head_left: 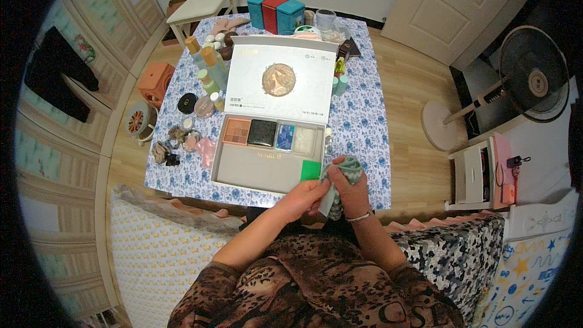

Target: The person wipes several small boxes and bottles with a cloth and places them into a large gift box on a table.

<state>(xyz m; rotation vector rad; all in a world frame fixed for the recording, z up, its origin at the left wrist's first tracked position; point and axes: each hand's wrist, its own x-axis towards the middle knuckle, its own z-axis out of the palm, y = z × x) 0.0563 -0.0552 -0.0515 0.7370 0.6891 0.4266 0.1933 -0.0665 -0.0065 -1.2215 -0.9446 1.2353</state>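
Note:
In front of my body, over the near table edge, my right hand (351, 192) is closed around a bunched green-and-white fabric piece (347, 169). Beside it, the fingers of my left hand (308, 197) pinch at the same bundle; a flat white piece (327, 204) hangs between the two hands. Just left of them lies an open white gift box (261, 173), its printed lid (255, 79) standing up. Along its far side sit an eyeshadow palette (236, 132), a black square case (262, 133), a blue packet (285, 137) and a whitish packet (305, 141). A green square (311, 170) rests at its near right corner.
A blue floral cloth (364, 121) covers the table. Bottles (214, 64), a black round compact (187, 103) and hair ties (163, 152) stand or lie to the left. Tins (275, 13) line the back. A fan (537, 82) and a white chair (203, 3) stand beyond.

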